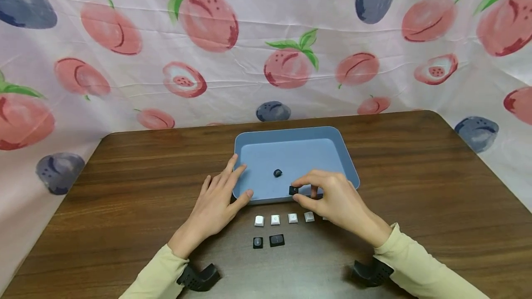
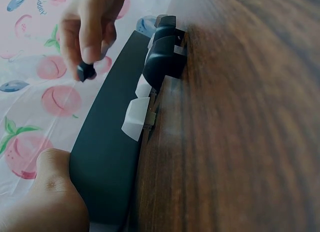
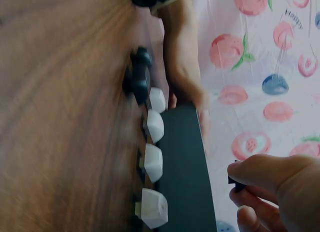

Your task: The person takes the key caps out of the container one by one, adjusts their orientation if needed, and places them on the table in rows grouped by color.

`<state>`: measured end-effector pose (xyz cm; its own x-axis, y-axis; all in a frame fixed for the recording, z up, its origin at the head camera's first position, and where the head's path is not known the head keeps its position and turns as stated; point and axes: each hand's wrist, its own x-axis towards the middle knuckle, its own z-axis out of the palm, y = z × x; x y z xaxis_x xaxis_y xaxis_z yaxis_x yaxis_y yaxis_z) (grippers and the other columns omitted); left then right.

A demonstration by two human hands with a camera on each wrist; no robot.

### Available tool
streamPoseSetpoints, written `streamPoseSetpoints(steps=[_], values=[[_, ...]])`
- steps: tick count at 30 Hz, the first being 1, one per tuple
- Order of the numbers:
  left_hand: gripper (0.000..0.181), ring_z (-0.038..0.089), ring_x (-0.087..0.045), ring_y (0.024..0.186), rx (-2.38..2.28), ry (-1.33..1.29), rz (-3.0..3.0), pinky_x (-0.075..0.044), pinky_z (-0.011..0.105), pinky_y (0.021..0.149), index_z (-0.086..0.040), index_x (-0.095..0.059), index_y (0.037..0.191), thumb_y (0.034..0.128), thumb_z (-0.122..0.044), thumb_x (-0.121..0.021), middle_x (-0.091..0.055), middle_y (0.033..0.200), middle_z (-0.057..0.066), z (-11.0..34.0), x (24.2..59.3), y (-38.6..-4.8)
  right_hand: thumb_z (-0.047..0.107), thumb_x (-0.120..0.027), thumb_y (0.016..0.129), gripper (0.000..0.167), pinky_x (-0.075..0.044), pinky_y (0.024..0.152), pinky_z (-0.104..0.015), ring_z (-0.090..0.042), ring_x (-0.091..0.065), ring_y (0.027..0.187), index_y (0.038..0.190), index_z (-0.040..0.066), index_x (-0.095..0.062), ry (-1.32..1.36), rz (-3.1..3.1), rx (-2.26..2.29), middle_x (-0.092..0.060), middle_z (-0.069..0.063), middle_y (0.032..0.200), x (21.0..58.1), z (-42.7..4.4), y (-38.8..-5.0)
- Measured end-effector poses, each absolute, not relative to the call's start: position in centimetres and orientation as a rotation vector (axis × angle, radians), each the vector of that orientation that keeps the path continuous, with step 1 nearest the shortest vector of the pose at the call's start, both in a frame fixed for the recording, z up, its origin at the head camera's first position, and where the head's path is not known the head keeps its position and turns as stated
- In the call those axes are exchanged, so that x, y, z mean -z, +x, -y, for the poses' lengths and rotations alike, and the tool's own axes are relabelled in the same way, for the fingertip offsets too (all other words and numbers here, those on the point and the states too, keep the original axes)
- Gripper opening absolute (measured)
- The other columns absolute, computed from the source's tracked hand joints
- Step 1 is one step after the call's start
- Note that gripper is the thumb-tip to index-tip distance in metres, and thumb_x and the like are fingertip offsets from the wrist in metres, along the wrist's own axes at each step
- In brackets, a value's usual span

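Observation:
Over the near part of a blue tray [image 1: 287, 136], my right hand [image 1: 334, 197] pinches a black keycap [image 1: 293, 190] between thumb and fingertips. The same keycap [image 3: 237, 179] shows in the right wrist view. My left hand [image 1: 218, 200] lies at the tray's left side with its fingers spread, touching the rim. Another black keycap [image 1: 277, 173] lies inside the tray. In front of the tray runs a row of white keycaps [image 1: 275, 219], the rightmost partly hidden by my right hand. Nearer me sit a small black keycap [image 1: 257, 242] and a wider black keycap [image 1: 276, 240].
A brown wood-grain table [image 1: 166, 165] carries everything. Behind it hangs a fruit-printed cloth [image 1: 245, 77]. Each wrist wears a black device, one on the left [image 1: 199, 278] and one on the right [image 1: 371, 272].

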<state>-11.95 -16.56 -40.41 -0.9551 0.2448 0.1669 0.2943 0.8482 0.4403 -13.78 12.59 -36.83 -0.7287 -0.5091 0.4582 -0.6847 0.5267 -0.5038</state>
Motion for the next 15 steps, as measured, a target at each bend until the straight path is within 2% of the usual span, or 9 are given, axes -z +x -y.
streamPoseSetpoints(steps=[5,15], values=[[0.068,0.040,-0.037,0.147,0.725,-0.429,2.927,-0.014,0.071,0.118,-0.019,-0.033,0.161,0.1044,-0.052,-0.051,-0.006,0.173,-0.001,16.5,40.6,-12.0,0.013,-0.087,0.081,0.022,-0.039,0.050,-0.016,0.001,-0.053,0.065,0.102,0.017,-0.080,1.054,2.488,-1.011,-0.071,0.009,0.087,37.0,-12.9,-12.7],[0.068,0.039,-0.035,0.148,0.728,-0.437,2.929,-0.012,0.071,0.118,-0.018,-0.032,0.161,0.1045,-0.051,-0.051,-0.006,0.173,0.001,16.6,40.4,-11.9,0.014,-0.086,0.081,0.022,-0.041,0.054,-0.012,0.004,-0.051,0.066,0.101,0.020,-0.079,1.136,2.523,-1.036,-0.069,0.012,0.085,38.1,-13.5,-10.6]])
